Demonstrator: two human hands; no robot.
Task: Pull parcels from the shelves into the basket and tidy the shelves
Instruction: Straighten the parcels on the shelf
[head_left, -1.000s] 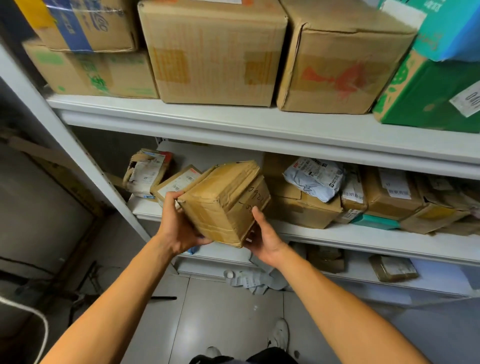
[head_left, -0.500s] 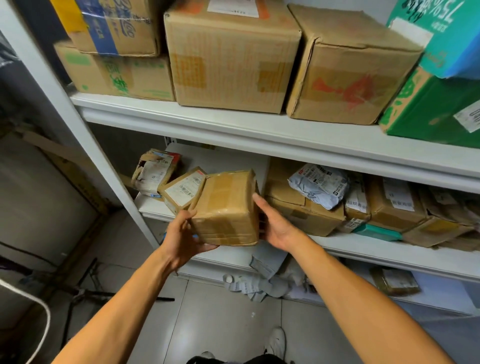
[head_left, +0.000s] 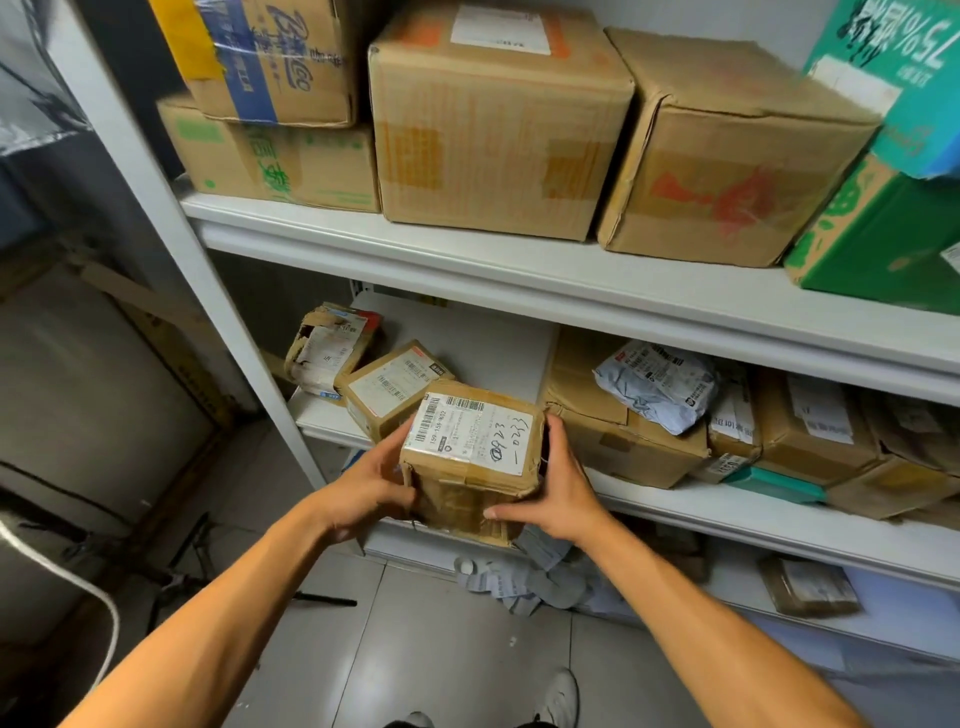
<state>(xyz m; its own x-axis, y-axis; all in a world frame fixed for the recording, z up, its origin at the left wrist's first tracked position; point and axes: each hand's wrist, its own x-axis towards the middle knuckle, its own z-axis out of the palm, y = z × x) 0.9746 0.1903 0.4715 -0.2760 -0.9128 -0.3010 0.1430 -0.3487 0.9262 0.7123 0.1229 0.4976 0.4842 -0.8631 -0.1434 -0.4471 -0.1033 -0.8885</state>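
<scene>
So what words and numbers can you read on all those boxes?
"159-159-1602", and handwritten "0923" and "3320": label on the held parcel, gripped by left hand and right hand.
"75%", upside down: teal box.
Blue brand script on the top-left box: unreadable.
Other shelf labels: too small.

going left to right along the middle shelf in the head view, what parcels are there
torn box → small labelled box → taped box held in both hands → large brown box → grey mailer bag lying on its top → more brown boxes
</scene>
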